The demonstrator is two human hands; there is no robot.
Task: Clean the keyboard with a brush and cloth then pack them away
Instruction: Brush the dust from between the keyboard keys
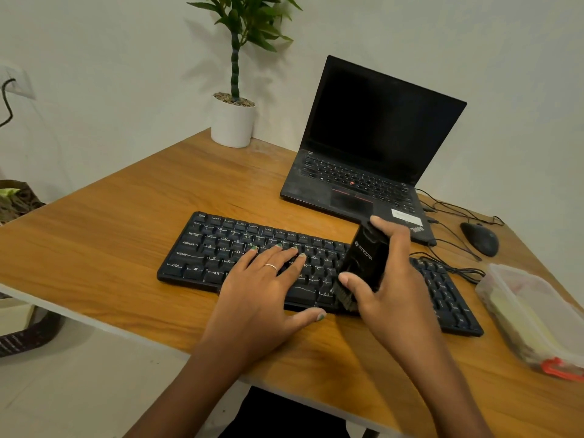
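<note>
on desk (126,222): one keyboard (240,248), one brush (363,263), two hands.

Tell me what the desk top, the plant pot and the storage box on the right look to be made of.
Desk top: wood or wood-look laminate, honey-toned with visible grain and a pale edge.
Plant pot: smooth white, likely ceramic or plastic; the look leaves it open.
Storage box: translucent plastic, contents showing blurrily through, with an orange clip.
</note>
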